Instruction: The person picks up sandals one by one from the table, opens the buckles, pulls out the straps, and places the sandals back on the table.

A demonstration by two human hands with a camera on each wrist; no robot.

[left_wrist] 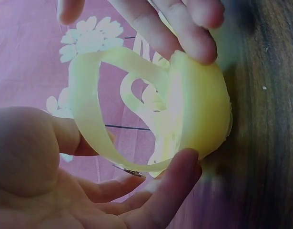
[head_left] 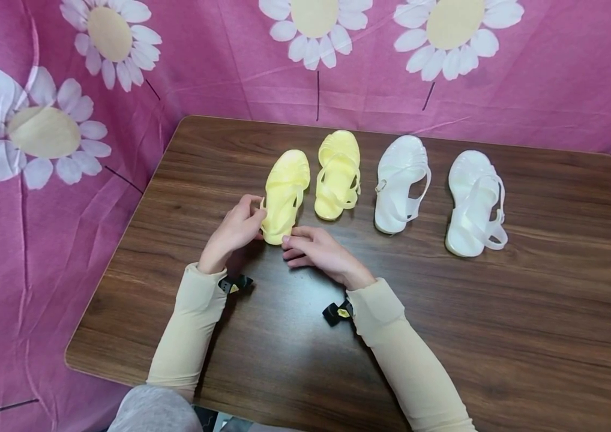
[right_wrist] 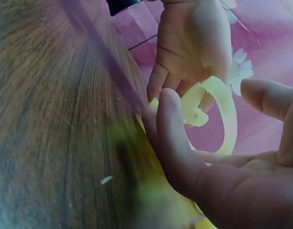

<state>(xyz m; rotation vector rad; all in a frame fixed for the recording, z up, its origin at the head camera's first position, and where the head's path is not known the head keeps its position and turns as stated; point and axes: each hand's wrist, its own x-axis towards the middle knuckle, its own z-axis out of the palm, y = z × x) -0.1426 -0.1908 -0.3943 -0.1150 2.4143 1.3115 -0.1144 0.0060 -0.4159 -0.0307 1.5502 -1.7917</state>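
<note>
Biggest thing first: pink daisy cloth (head_left: 219, 66) hangs behind and to the left of a dark wood-grain table (head_left: 278, 348). 2 arms in pale yellow sleeves (head_left: 197, 318) reach over it, with a small black device (head_left: 237, 284) at each cuff.

On the table, all toes pointing away from the person, you've got the leftmost yellow sandal (head_left: 285, 195) — that's the 1 being handled — then its yellow mate (head_left: 338, 171) just to the right, then 2 white sandals (head_left: 400, 174) further right.

My guess on handling: light, soft, jelly-type plastic, bendy in the straps and firmer in the sole, maybe a bit slick. Doubt it'd break if dropped. I'd take it by both sides of the heel, since the strap would probably just flex.

Looks-wise it's glossy, slightly see-through pale yellow, with a ribbed toe section and a thick rounded heel.

The left hand (head_left: 234, 231) is on the left side of the heel, fingers bent around the strap area; can't tell if it's really pinching. The right hand (head_left: 319, 252) has relaxed fingers touching the heel's other side, thumb held away.

Smallest bits: the looped heel strap (left_wrist: 84, 90) and a little metal buckle (left_wrist: 130, 171).
</note>
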